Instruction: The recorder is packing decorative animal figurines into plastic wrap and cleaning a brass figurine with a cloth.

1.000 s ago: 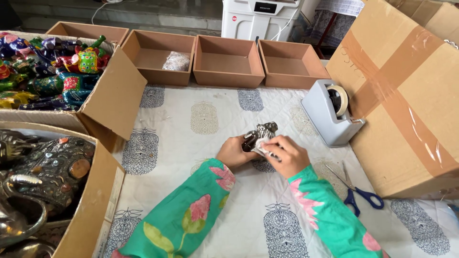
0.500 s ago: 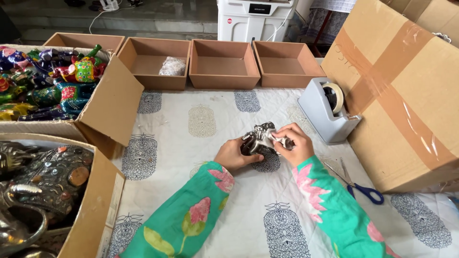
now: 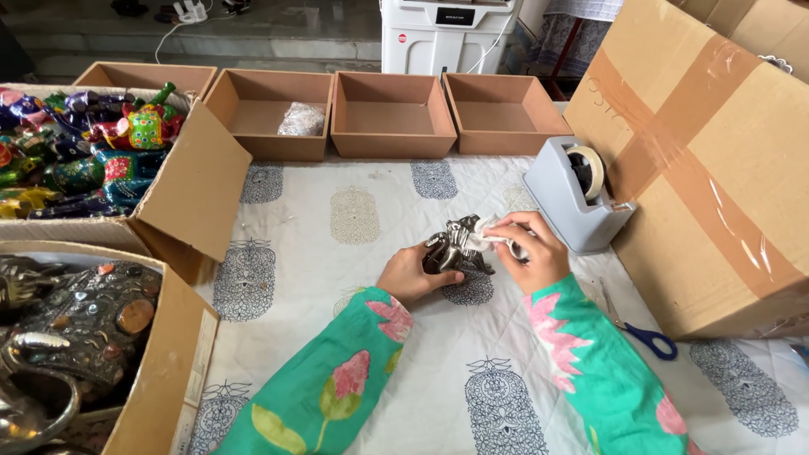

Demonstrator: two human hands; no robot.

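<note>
Nearest, our left hand grips a small dark metal figurine on the quilted printed cloth; our right hand pinches a white rag against it. Beyond: grey tape dispenser, then open shallow brown boxes.
</note>
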